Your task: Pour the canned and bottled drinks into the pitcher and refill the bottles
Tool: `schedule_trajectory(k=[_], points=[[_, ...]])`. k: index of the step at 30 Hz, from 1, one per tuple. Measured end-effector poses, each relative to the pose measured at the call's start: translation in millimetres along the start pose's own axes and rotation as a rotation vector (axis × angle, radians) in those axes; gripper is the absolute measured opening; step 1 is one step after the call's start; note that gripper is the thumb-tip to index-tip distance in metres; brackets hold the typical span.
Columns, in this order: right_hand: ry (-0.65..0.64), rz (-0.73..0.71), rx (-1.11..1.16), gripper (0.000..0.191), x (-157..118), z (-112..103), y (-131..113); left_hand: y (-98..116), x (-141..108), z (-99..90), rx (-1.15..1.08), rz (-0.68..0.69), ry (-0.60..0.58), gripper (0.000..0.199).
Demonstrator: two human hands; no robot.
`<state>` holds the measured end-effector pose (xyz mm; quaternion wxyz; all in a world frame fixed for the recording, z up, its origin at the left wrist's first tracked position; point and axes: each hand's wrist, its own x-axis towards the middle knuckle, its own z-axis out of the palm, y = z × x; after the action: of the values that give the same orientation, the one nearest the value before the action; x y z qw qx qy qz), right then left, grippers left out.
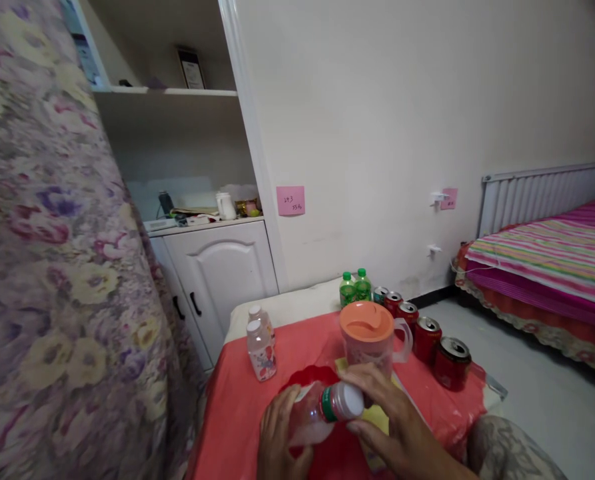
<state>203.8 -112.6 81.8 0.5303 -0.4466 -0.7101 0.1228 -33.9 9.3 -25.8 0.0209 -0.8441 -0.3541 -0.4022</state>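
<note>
My left hand (276, 433) is wrapped around the body of a clear plastic bottle (311, 427) with a green band near its neck. The bottle lies tilted, its white cap (351, 400) pointing right. My right hand (390, 420) has its thumb and fingers around that cap. Under the bottle is a red bowl (304, 377), partly hidden by my hands. Just beyond my right hand stands a clear pitcher with an orange lid (367, 323). A yellow item (377, 420) lies beneath my right hand, mostly covered.
Two small clear bottles (262, 353) stand at the left on the red-covered table (237, 400). Two green bottles (354, 290) are at the back, and several cans (427, 337) line the right side. A floral curtain (77, 267) hangs left; a bed (552, 253) is at right.
</note>
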Motion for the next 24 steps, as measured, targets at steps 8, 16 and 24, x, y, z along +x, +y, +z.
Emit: schedule_trajectory(k=[8, 16, 24], points=[[0.114, 0.069, -0.061, 0.030, 1.4, 5.9, 3.8, 5.5, -0.4, 6.4, -0.047, -0.054, -0.029, 0.065], [0.123, 0.207, -0.022, 0.039, -0.4, 10.9, 8.3, 0.7, -3.7, 8.5, -0.050, -0.079, -0.036, 0.060], [0.079, 0.094, 0.012, 0.040, -2.9, 2.9, 7.4, 7.0, 0.1, 6.5, -0.053, -0.085, -0.049, 0.061]])
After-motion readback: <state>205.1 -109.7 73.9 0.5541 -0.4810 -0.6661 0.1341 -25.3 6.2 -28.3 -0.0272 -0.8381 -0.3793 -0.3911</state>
